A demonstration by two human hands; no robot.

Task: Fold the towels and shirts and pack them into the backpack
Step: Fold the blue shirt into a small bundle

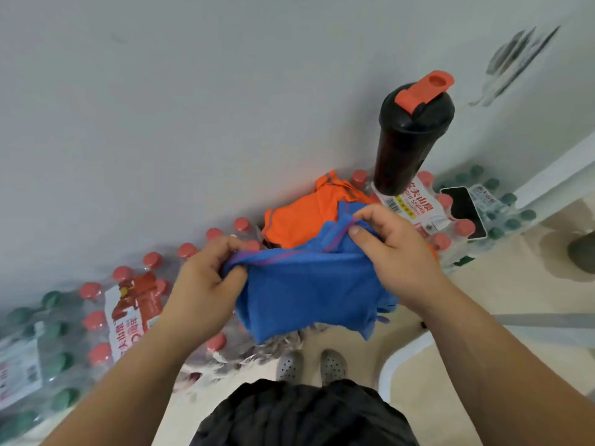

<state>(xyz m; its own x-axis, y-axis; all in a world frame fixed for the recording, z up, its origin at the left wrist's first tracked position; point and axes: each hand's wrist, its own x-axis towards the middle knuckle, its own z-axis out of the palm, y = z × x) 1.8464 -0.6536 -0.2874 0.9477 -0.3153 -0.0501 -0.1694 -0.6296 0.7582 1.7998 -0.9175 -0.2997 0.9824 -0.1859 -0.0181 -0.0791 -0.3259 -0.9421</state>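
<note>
A blue towel (pixel 309 294) with a thin red stripe along its edge hangs in the air in front of me, doubled over. My left hand (pixel 206 281) pinches its upper left edge. My right hand (pixel 396 252) pinches the upper right edge between thumb and fingers. Behind the towel an orange shirt (pixel 299 217) with grey trim lies crumpled on top of shrink-wrapped water bottles. No backpack is in view.
Packs of red-capped water bottles (pixel 128 304) and green-capped bottles (pixel 502 201) line the grey wall. A black shaker bottle (pixel 409 146) with an orange lid stands on one pack, a dark phone (pixel 463 210) beside it. My feet in grey clogs (pixel 309 365) stand on beige floor.
</note>
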